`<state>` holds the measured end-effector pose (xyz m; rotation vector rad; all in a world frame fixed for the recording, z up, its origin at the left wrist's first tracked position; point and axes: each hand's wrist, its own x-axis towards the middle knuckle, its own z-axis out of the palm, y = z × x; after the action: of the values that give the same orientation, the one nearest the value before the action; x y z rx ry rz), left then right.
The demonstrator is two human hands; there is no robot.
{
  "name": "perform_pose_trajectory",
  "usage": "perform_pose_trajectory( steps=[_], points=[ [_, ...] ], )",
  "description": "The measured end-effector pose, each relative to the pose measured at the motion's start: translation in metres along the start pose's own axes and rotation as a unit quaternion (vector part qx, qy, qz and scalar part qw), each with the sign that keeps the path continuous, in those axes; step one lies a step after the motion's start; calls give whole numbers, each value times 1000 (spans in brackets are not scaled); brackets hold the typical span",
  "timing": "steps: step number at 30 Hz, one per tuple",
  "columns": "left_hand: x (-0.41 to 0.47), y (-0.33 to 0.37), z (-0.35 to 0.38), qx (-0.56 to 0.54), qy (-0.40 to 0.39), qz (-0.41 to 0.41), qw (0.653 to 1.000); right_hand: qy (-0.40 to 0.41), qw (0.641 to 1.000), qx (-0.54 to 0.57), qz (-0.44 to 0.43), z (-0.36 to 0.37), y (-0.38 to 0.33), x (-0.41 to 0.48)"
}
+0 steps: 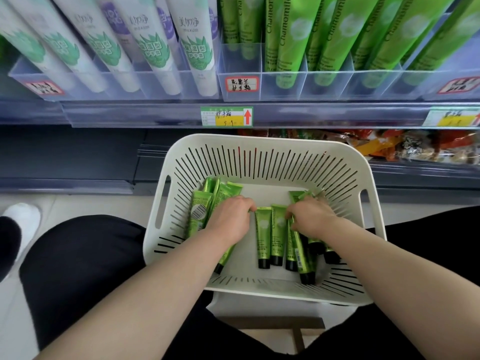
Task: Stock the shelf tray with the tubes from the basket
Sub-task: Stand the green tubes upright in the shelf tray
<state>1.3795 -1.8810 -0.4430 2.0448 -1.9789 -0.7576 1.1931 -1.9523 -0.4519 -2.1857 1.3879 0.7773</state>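
left hand (231,219) down in basket (259,141), fingers curled over tubes (200,216) under my palm; can't tell if gripping. Spare pair (270,235) lies between hands. right hand (311,216) clenched on tube (298,252). shelf tray (285,83) well above fingers.

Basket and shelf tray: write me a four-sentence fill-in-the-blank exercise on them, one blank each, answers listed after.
1. The basket holding the loose tubes is ____ in colour.
2. The caps on those loose tubes are ____.
3. The standing tubes in the shelf tray carry the printed word ____.
4. The red arrow on the price label points ____.

Missing words: white; black; Chamomile; up.
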Motion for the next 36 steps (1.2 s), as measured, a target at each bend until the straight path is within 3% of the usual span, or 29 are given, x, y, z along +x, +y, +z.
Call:
perform_pose_trajectory(
  steps=[4, 7, 13, 16, 22, 33, 36],
  points=[
    [-1, 0, 1, 1, -5, -2, 1000, 32, 998, 48, -17, 5, -2, 2],
    [-1, 0, 1, 5, -16, -2, 1000, 53, 998, 14, -11, 6, -3, 2],
    [-1, 0, 2, 5, -22, 0, 1000, 25, 997, -14, -75, 15, -12, -2],
    [-1, -1, 3, 6, -24, -4, 1000, 27, 998, -28, -48, 25, -24, -1],
    [0, -1, 3, 10, -23, -13, 1000, -11, 996, 89, 13, 25, -38, 1],
    [15, 4, 7, 55, -68, -24, 996, 103, 987, 117, -43, -41, -4, -39],
    [27, 13, 13, 86, -104, -73, 988, 135, 979, 133, -80, -57, 10, -59]
  ],
)
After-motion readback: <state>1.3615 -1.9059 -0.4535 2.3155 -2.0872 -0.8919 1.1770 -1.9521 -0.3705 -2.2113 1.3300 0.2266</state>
